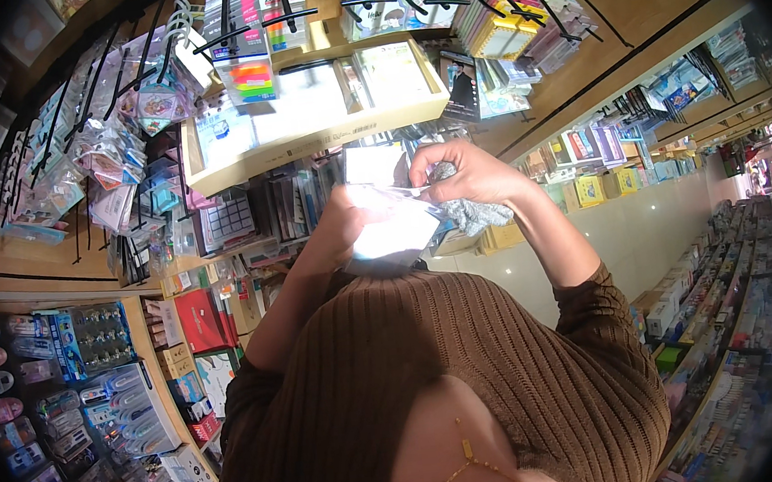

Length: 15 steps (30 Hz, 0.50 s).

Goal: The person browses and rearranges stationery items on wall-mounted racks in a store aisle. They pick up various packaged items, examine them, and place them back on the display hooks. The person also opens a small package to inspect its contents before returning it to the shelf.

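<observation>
Bright glare washes out a white, flat item in clear plastic wrap (392,237), held in front of my brown ribbed sweater. My left hand (342,224) grips its left side, thumb on top. My right hand (467,174) pinches the plastic at the upper right between thumb and fingers. A crumpled grey cloth (478,217) hangs from beneath that same hand. Just beyond my hands is another white-faced item (375,165); whether it is held or resting there I cannot tell. The glare hides any print on the wrapped item.
A cream open box (310,144) of paper goods juts from the shelf ahead. Black display hooks (287,13) carry packaged stationery above it. Upright notebooks (285,205) fill the shelf below. Packaged goods (88,402) hang at lower left; stocked shelving (707,321) lines the right, beyond the pale floor (657,229).
</observation>
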{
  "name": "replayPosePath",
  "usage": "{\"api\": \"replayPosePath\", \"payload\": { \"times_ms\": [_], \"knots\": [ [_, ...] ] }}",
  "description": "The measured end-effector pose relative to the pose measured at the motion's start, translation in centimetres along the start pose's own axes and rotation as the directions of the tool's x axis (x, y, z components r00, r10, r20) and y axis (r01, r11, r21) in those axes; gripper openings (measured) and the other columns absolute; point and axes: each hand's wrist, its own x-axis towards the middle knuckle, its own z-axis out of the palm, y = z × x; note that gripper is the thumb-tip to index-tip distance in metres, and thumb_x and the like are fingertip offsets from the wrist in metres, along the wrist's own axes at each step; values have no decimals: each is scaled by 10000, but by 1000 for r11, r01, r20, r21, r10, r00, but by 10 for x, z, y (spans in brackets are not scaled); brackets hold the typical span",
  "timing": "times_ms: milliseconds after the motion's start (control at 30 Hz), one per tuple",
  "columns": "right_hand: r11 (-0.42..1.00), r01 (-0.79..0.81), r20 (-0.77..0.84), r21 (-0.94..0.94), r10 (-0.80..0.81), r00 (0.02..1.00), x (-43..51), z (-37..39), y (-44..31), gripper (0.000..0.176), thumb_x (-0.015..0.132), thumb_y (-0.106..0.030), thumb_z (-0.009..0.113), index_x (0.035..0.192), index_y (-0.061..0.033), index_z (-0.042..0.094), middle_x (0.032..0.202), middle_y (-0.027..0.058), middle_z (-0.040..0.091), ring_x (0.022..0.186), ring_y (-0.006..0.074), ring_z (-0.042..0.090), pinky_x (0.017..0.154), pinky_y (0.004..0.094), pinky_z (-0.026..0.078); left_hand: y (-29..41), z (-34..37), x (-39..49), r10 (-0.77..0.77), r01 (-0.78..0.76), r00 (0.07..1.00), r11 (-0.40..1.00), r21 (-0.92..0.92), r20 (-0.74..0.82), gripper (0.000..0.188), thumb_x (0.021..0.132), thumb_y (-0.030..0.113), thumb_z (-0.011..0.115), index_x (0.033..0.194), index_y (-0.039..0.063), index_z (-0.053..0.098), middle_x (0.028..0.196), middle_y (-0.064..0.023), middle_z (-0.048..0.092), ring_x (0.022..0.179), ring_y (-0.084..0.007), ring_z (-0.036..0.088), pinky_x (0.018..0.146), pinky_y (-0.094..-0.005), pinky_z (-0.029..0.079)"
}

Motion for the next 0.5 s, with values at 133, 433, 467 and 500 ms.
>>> {"api": "replayPosePath", "payload": {
  "times_ms": [133,433,467,500],
  "knots": [
    [986,44,-104,-159,-61,993,1,3,-2,90,748,-47,676,761,-6,597,760,1,590,753,79,515,719,251,422,2,3,0,52,-51,999,997,57,-5,281,743,-3,575,1013,-83,576,924,-120,638,819,-169,607,742,-269,470],
    [984,-156,-410,-85,108,906,3,0,1,233,843,-228,635,790,-1,636,705,-26,575,691,43,478,640,224,409,7,7,-2,262,-272,962,899,342,76,248,739,11,591,975,-67,595,866,-106,644,776,-137,593,711,-251,465],
    [982,-154,-373,-105,105,922,1,-5,-3,237,844,-231,632,796,1,639,709,-18,577,690,45,481,644,224,411,7,7,-2,293,-309,951,871,382,101,250,738,8,592,976,-67,595,868,-106,644,774,-136,592,710,-250,464],
    [974,-187,-357,-128,131,925,-1,-10,-7,241,845,-234,629,802,2,642,713,-10,580,689,47,484,648,225,413,6,6,-2,323,-346,938,844,409,128,252,737,7,592,978,-68,594,869,-105,644,773,-137,592,709,-251,464]
  ]
}}
